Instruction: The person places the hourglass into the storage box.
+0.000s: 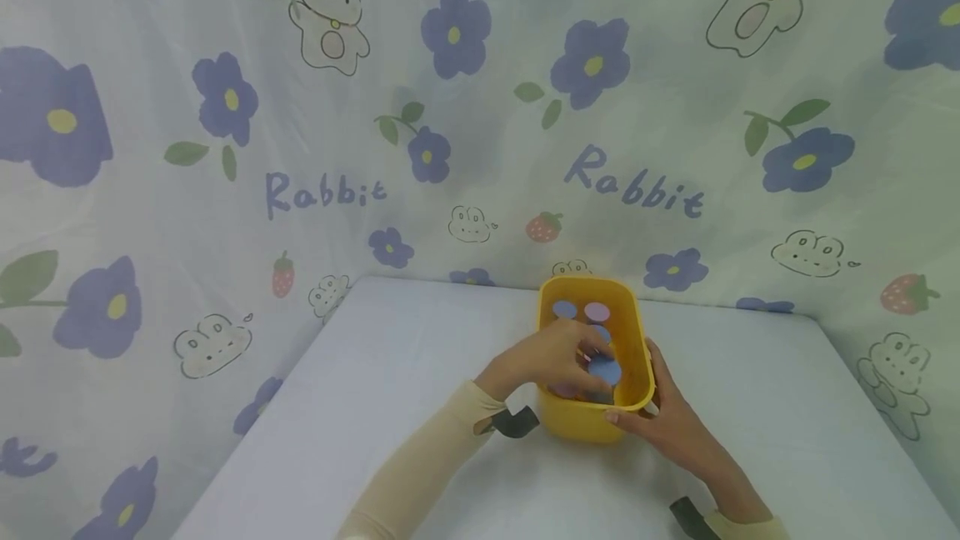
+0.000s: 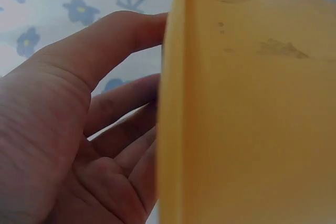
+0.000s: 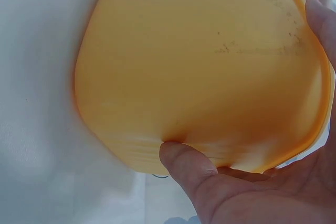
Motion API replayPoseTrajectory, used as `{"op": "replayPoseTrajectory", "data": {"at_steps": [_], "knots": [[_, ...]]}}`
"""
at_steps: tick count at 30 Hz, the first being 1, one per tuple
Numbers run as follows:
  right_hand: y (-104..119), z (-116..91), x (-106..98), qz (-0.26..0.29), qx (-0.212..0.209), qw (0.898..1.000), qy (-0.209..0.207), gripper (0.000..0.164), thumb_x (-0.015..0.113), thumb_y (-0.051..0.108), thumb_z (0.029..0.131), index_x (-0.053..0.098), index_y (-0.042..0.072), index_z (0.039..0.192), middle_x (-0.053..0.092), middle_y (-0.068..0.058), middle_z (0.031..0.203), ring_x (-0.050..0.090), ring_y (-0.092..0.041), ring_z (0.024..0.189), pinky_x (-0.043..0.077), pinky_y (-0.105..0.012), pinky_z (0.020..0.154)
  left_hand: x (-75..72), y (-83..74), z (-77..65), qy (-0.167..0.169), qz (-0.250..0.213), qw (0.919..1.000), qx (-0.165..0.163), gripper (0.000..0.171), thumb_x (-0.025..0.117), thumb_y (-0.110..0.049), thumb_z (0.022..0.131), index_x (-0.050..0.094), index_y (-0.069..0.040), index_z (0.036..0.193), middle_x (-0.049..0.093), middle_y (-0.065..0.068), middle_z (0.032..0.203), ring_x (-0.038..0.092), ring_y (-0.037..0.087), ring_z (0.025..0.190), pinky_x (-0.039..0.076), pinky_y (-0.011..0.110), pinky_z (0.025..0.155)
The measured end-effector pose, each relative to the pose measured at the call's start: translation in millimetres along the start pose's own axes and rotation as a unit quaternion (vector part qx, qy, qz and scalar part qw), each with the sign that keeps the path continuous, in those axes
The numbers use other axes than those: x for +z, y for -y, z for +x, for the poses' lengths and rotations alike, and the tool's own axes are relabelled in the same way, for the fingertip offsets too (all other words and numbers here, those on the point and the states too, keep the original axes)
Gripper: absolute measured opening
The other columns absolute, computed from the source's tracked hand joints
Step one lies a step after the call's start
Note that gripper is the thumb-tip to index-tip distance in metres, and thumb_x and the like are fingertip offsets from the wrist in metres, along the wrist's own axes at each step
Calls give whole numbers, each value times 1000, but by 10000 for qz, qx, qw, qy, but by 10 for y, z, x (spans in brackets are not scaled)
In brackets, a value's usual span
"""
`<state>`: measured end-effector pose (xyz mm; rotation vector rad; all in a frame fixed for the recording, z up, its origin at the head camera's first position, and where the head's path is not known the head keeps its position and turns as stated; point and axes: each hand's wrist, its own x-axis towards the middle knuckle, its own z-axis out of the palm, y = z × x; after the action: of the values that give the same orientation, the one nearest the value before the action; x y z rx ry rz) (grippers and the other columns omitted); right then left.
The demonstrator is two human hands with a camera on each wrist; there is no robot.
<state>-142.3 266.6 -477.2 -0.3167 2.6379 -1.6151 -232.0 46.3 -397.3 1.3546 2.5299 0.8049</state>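
Observation:
A yellow plastic bin (image 1: 592,423) stands on the white table, with several blue and pink round-topped pieces inside. My left hand (image 1: 558,352) reaches over its near left rim, thumb and fingers curled around a blue round-topped piece (image 1: 604,370). The bin's wall (image 2: 252,108) hides those fingertips in the left wrist view. My right hand (image 1: 675,419) grips the bin's right side near the front corner, thumb near the rim. In the right wrist view, a finger (image 3: 184,163) presses the outer wall. A pink disc (image 1: 597,312) and a blue disc (image 1: 565,309) lie toward the far end.
The white table (image 1: 420,340) extends to both sides of the bin. Behind it hangs a cloth (image 1: 495,123) printed with flowers and rabbits. Dark straps (image 1: 516,422) sit at the wrists, beside beige sleeves.

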Motion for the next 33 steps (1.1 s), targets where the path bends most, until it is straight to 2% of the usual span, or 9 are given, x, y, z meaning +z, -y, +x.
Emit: {"op": "replayPoseTrajectory", "data": {"at_steps": [5,9,16,21,26,33], "knots": [[3,4,-7,-47,63,10000,26,118,77,38,93,-16,28,165,1,-21,174,24,-53,154,38,-64,116,77,24,33,165,150,9997,-112,42,88,-33,82,77,-15,119,75,-10,103,66,-3,87,55,8,79],[0,5,-3,-70,87,9999,14,117,77,38,92,-15,29,165,2,-20,174,25,-52,154,39,-64,115,127,41,55,340,113,9993,-113,39,87,-29,84,77,-14,118,72,-11,93,62,0,78,54,9,75],[2,11,0,-110,100,9999,-10,118,77,39,92,-15,30,165,3,-21,174,24,-52,154,38,-64,115,151,45,101,623,485,9969,34,35,85,-25,86,78,-13,118,76,-7,102,63,-1,83,54,7,82],[21,20,-11,-219,262,9994,-41,121,78,44,90,-16,31,164,4,-20,174,24,-51,155,34,-64,117,148,40,130,801,667,9942,254,35,85,-24,87,78,-14,120,78,-8,104,59,1,81,51,6,80],[26,13,-10,-264,262,9993,-57,122,79,44,89,-16,27,165,4,-21,174,25,-51,155,31,-67,118,176,45,142,914,753,9924,344,34,83,-27,89,77,-14,120,75,-10,94,55,2,77,49,6,75],[26,6,-15,-222,160,9996,-69,121,79,42,90,-15,30,165,5,-20,174,26,-50,154,31,-69,118,201,69,168,983,795,9911,407,31,82,-27,90,77,-14,119,70,-11,86,54,3,75,49,7,72]]}}
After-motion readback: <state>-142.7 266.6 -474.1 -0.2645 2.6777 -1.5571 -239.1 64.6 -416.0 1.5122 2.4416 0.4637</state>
